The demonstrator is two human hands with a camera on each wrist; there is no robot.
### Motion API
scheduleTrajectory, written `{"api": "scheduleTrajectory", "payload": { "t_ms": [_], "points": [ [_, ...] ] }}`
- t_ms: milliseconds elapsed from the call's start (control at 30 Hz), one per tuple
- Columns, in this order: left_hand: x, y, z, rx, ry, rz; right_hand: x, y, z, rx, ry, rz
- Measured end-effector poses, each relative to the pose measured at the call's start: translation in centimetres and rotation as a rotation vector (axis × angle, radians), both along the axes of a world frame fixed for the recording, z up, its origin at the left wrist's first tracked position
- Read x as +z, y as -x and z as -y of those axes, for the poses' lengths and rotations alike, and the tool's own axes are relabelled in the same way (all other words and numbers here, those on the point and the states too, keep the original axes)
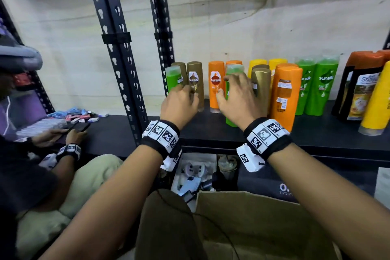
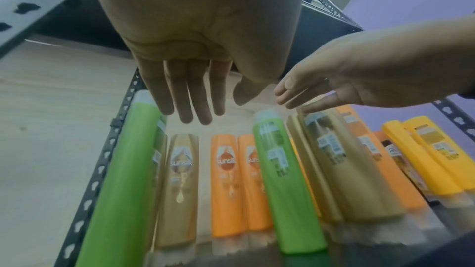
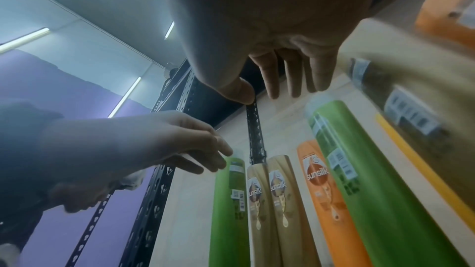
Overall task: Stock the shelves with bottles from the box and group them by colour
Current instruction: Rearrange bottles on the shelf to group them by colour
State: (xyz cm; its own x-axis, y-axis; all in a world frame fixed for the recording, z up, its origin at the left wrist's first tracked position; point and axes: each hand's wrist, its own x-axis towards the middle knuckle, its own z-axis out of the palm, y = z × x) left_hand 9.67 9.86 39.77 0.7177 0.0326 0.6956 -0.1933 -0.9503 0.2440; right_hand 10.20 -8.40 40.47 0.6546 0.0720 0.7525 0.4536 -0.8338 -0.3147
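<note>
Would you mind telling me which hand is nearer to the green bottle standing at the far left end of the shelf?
Left. The left hand hovers just right of that green bottle; the right hand is further right, by another green bottle.

head view looks down, wrist views close, perhaps upward, sharing bottles (image 2: 287,190)

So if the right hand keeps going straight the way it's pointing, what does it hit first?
Probably the green bottle right ahead of the right hand; its fingers are open near the bottle's upper part, though depth is hard to judge.
</note>
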Motion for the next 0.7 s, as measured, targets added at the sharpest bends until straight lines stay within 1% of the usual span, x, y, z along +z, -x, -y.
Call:
{"api": "scheduleTrajectory", "payload": {
  "t_ms": [100,167,233,333,433,533,633,700],
  "points": [
    [1.3,-1.1,-1.6,0.076,0.007,0.079,1.0,-1.1,-0.9,-0.028,0.005,0.066],
    [1.9,-2.1,-2.6,0.108,0.025,0.105,1.6,-2.0,-1.3,-0.065,0.047,0.051],
    [2.3,-3.0,-3.5,0.109,0.052,0.089,2.1,-2.9,-1.6,-0.078,0.056,0.0],
    [2.4,-4.4,-4.4,0.101,0.12,0.0,2.6,-4.3,-2.1,-0.092,0.032,-0.036],
    [2.3,-5.6,-4.8,0.069,0.219,-0.061,2.5,-5.5,-2.6,-0.107,-0.018,-0.054],
    [1.7,-6.3,-5.1,-0.009,0.313,-0.062,2.1,-6.3,-2.9,-0.129,-0.039,-0.069],
    [0.8,-6.5,-5.1,-0.092,0.401,-0.055,1.5,-6.8,-3.1,-0.16,0.002,-0.05],
    [0.2,-6.5,-5.0,-0.121,0.428,-0.063,1.2,-7.0,-3.1,-0.176,0.035,-0.01]
  ]
}}
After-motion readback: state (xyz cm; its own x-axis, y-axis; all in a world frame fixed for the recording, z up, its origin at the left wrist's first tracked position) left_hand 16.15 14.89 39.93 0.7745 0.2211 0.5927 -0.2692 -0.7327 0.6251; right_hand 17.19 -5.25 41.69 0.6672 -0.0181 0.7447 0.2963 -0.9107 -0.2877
